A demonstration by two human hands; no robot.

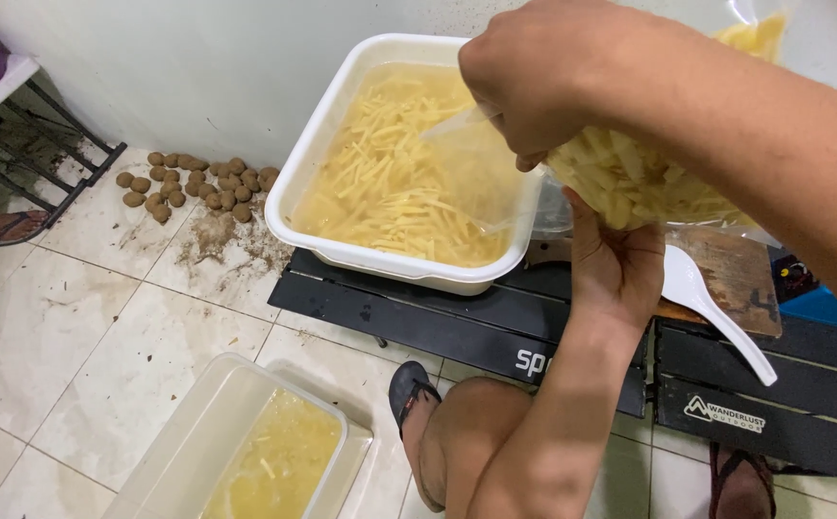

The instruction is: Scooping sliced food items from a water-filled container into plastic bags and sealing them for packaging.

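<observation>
My right hand (pixel 534 82) reaches in from the right and grips the open mouth of a clear plastic bag (pixel 649 183) packed with pale yellow potato strips. Beneath it, my left hand (pixel 615 264) comes up from below and supports the bag with its palm. The bag's mouth hangs over the right side of a white rectangular tub (pixel 311 144), which holds cloudy water and many more potato strips (pixel 390 183). The tub stands on a low black slatted table (pixel 457 327).
A white spoon (pixel 716 317) lies on a worn wooden board (pixel 740 264) to the right. Several whole brown potatoes (pixel 197 183) sit on the dirty tiled floor by the wall. A clear tub (pixel 197 423) of yellowish water stands front left. Another person's sandalled foot (pixel 0 226) shows far left.
</observation>
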